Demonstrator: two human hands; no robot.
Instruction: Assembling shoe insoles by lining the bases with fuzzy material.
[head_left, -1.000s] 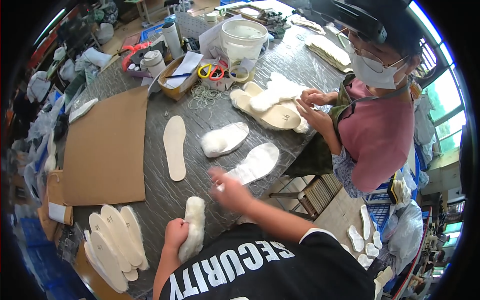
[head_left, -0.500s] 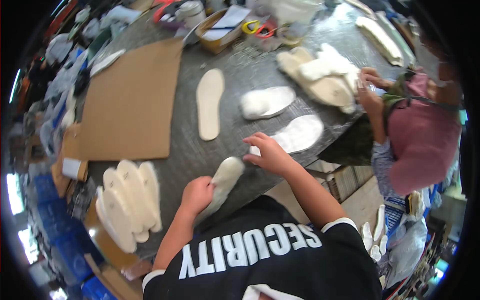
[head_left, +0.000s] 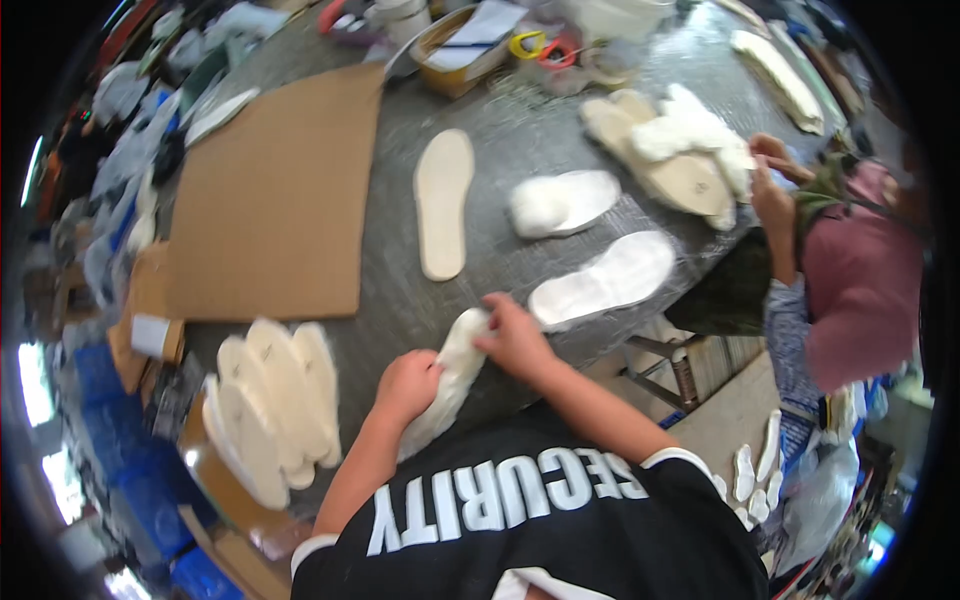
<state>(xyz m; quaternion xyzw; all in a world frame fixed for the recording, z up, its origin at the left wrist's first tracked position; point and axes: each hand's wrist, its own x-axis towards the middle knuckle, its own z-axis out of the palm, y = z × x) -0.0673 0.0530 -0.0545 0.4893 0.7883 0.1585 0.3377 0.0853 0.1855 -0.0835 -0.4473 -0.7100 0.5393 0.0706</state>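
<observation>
A white fluffy insole (head_left: 452,385) is held tilted on edge close to my body. My left hand (head_left: 408,388) grips its left side around the middle. My right hand (head_left: 512,335) pinches its far end between thumb and fingers. Just right of that hand lies a flat white insole (head_left: 610,276). Behind it rests another white insole (head_left: 590,198) with a fluffy wad (head_left: 541,206) on its left end. A plain cream insole (head_left: 444,205) lies farther off, ahead of my hands.
A brown cardboard sheet (head_left: 275,200) covers the table's left part, with a bunch of cream insoles (head_left: 280,400) nearer me. At the right, a co-worker's hands (head_left: 775,185) are beside stacked insoles (head_left: 655,170). A basket (head_left: 460,65) and scissors (head_left: 545,48) sit at the back.
My right hand has come down and left from above the flat white insole onto the end of the held one. The held insole has turned more on edge.
</observation>
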